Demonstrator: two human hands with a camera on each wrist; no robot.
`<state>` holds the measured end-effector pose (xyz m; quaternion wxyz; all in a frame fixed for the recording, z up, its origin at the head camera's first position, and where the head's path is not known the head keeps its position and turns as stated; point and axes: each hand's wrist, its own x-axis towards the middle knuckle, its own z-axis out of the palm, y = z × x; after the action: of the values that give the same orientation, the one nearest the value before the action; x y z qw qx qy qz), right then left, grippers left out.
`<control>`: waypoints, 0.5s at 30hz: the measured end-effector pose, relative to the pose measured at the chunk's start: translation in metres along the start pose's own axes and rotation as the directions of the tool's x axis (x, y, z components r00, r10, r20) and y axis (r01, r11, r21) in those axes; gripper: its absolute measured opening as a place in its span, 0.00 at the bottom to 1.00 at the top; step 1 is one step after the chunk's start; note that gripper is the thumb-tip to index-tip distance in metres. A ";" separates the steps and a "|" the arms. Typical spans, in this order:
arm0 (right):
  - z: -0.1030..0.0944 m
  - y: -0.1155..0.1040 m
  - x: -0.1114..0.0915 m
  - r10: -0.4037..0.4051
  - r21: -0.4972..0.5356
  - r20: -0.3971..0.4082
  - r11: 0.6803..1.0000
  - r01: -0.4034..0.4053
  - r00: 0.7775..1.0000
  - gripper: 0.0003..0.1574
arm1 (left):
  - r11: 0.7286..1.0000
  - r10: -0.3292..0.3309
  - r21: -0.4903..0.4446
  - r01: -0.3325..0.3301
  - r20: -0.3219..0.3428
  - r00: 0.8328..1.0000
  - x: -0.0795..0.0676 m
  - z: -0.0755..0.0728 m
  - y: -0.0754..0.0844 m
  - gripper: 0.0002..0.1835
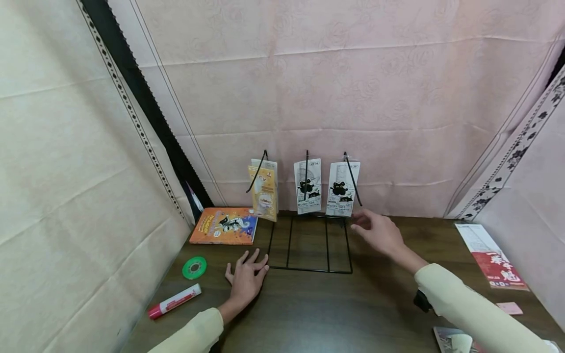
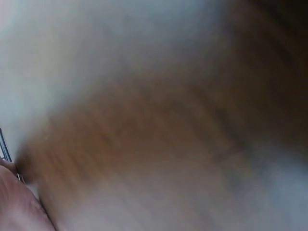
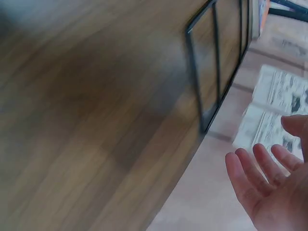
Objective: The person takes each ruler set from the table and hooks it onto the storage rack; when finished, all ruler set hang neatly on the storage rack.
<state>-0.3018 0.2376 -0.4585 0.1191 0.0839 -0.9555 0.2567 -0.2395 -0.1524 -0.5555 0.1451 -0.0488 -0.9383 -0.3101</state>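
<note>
A black wire rack [image 1: 309, 269] stands on the table with hooks rising at its back. Two white ruler set packs [image 1: 307, 186] hang from the middle and right hooks, and a yellow pack [image 1: 265, 191] hangs on the left one. My left hand [image 1: 248, 280] rests on the table with fingers spread, fingertips at the rack's left front corner. Beside the lower right edge of the right ruler set is my right hand [image 1: 378, 235], its fingers loosely bent. In the right wrist view that hand [image 3: 274, 187] shows nothing in it. Blur fills most of the left wrist view.
An orange book [image 1: 225, 225] lies left of the rack. Nearer are a green tape roll [image 1: 194, 267] and a red-and-white glue stick [image 1: 174, 300]. To the right lie a red-and-white packet [image 1: 496, 264], a pink piece [image 1: 509, 308] and other items partly under the right sleeve.
</note>
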 end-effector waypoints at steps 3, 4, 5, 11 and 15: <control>-0.008 0.021 -0.007 0.021 -0.051 -0.024 0.998 -0.022 0.999 0.24 | 1.000 0.000 -0.003 0.000 -0.001 1.000 0.000 0.000 0.000 0.19; -0.011 0.028 -0.009 0.025 -0.070 -0.033 0.997 -0.028 0.999 0.25 | 1.000 0.001 -0.002 -0.001 -0.001 1.000 0.001 0.000 0.000 0.19; -0.014 0.035 -0.011 0.028 -0.089 -0.041 0.996 -0.031 0.999 0.26 | 1.000 0.002 -0.002 -0.002 -0.002 1.000 0.001 0.000 0.000 0.19; -0.035 0.072 -0.022 0.068 -0.162 -0.060 0.984 -0.077 0.996 0.35 | 1.000 -0.003 0.003 0.003 0.003 1.000 0.001 0.001 -0.001 0.19; -0.050 0.094 -0.029 0.118 -0.173 -0.051 0.977 -0.126 0.992 0.45 | 1.000 -0.002 0.003 0.002 0.003 1.000 0.001 0.001 -0.001 0.19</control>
<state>-0.2857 0.3460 -0.4685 0.1291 0.0091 -0.9752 0.1796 -0.2407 -0.1527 -0.5571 0.1434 -0.0480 -0.9391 -0.3086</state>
